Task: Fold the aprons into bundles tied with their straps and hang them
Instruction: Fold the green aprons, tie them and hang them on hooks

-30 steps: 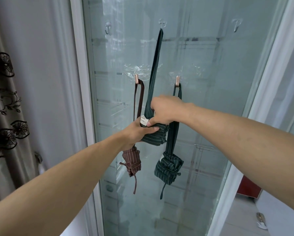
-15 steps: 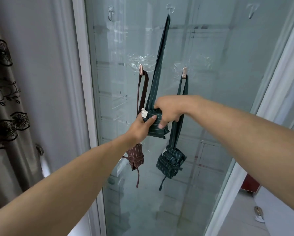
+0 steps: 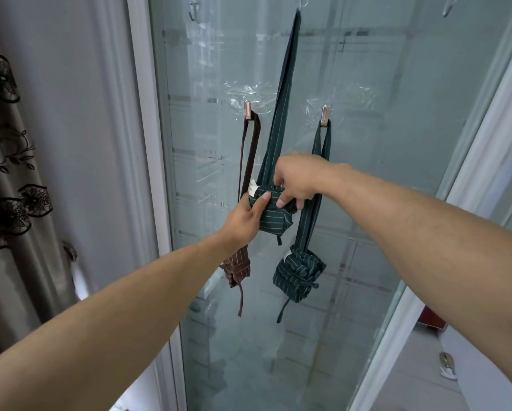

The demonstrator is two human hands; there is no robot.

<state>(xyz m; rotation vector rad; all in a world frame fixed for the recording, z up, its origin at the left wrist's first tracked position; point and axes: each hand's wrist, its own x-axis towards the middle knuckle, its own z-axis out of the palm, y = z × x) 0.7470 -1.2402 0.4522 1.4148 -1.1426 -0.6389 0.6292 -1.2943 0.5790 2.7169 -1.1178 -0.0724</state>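
Observation:
A dark green striped apron bundle (image 3: 271,215) hangs by its long strap (image 3: 284,93) from a clear hook at the top of the glass door. My left hand (image 3: 244,221) grips the bundle from the left, thumb on its top. From above, my right hand (image 3: 297,180) curls its fingers over the bundle's top. A brown striped bundle (image 3: 237,268) hangs from a copper hook (image 3: 247,109) on the left. Another green bundle (image 3: 299,274) hangs from the copper hook (image 3: 325,115) on the right.
The glass door (image 3: 382,188) has a white frame (image 3: 148,161) on both sides. Empty clear hooks (image 3: 193,8) sit near the top edge. A patterned curtain (image 3: 8,185) hangs at the far left. Tiled floor shows at the lower right.
The view has tilted down a little, so the hooks sit higher in frame. My right hand's fingers have shifted lower over the bundle's top. Both hands stay on the green bundle.

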